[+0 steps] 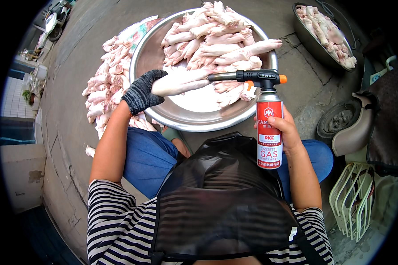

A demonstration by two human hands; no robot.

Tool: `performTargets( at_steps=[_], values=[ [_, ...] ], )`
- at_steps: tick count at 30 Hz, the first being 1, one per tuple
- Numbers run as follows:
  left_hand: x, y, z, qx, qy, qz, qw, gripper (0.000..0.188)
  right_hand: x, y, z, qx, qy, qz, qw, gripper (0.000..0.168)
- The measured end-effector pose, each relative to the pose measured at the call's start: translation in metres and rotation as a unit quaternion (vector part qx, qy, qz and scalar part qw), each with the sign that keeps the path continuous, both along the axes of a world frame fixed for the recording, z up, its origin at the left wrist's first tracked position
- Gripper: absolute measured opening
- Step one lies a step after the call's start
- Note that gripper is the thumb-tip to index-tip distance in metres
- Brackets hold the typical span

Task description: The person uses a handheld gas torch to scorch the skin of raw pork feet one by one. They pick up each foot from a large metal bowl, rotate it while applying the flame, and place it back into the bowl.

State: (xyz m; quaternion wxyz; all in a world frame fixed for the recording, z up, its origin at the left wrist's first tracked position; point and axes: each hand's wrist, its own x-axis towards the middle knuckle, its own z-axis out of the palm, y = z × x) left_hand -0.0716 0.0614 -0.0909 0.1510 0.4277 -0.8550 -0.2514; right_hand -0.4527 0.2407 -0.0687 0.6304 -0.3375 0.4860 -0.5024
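Observation:
My left hand (pixel 144 90), in a dark grey knitted glove, grips one end of a pig's trotter (pixel 179 82) above a wide metal basin (pixel 140 59). Bare, my right hand (pixel 285 127) wraps around the red and white gas canister (pixel 269 132) of a blowtorch. The black torch head (pixel 260 77) points left, its metal nozzle (pixel 219 77) close by the trotter's toe end. No flame can be made out. Behind the held trotter, many pale trotters (pixel 215 39) are heaped inside the basin.
More trotters (pixel 106 89) lie piled on the ground left of the basin, partly on a sheet. A dark tub (pixel 305 36) at the upper right holds others. Right of my knee are a wheel (pixel 339 117) and a pale slatted rack (pixel 351 200). A scooter (pixel 55 20) stands far left.

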Motion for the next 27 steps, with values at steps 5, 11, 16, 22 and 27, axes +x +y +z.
performTargets(
  at_steps=[5,11,16,22,27],
  values=[
    [-0.0026,0.0006,0.0034,0.033,0.011,0.005,0.999,0.070,-0.0007,-0.0012,0.0016,-0.009,0.035,0.003,0.999,0.059],
    [-0.0043,0.0024,0.0014,0.064,0.026,0.011,0.998,0.071,-0.0011,-0.0017,0.0008,-0.027,0.093,-0.010,0.995,0.064],
    [-0.0036,0.0022,0.0006,0.066,0.025,0.010,0.997,0.071,-0.0009,-0.0023,0.0007,-0.027,0.102,-0.012,0.994,0.064],
    [-0.0064,0.0040,0.0039,0.069,0.013,0.015,0.997,0.071,-0.0018,-0.0018,0.0004,-0.020,0.107,-0.013,0.994,0.064],
    [-0.0050,0.0040,0.0012,0.062,0.015,0.014,0.998,0.071,-0.0011,-0.0017,0.0008,-0.018,0.112,-0.012,0.993,0.064]
  ],
)
